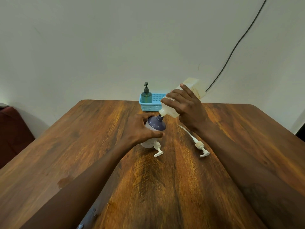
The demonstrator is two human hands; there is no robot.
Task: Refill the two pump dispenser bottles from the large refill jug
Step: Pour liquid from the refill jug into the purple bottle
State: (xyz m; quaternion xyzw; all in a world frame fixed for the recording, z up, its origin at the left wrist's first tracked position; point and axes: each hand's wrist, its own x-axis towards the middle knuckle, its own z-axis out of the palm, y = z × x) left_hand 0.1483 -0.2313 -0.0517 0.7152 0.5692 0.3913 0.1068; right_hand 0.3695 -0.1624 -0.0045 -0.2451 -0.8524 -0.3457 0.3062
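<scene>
On table (165, 179) | left hand (140, 128) grips bottle (156, 123) | right hand (184, 103) grips tilted jug (194, 87)

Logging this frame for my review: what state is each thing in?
purple-topped bottle: pump off, neck open, gripped by left hand.
refill jug: uncapped, tipped, mouth at that bottle's neck, held by right hand.
long-tube pump: removed, lying on table.
second pump: removed, lying by the bottle's base.
green dispenser: pump on, upright in blue basket.

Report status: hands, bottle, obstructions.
Left hand grips open purple bottle. Right hand tips refill jug, spout at its neck. Short pump and long-tubed pump lie beside, nothing blocking.
</scene>
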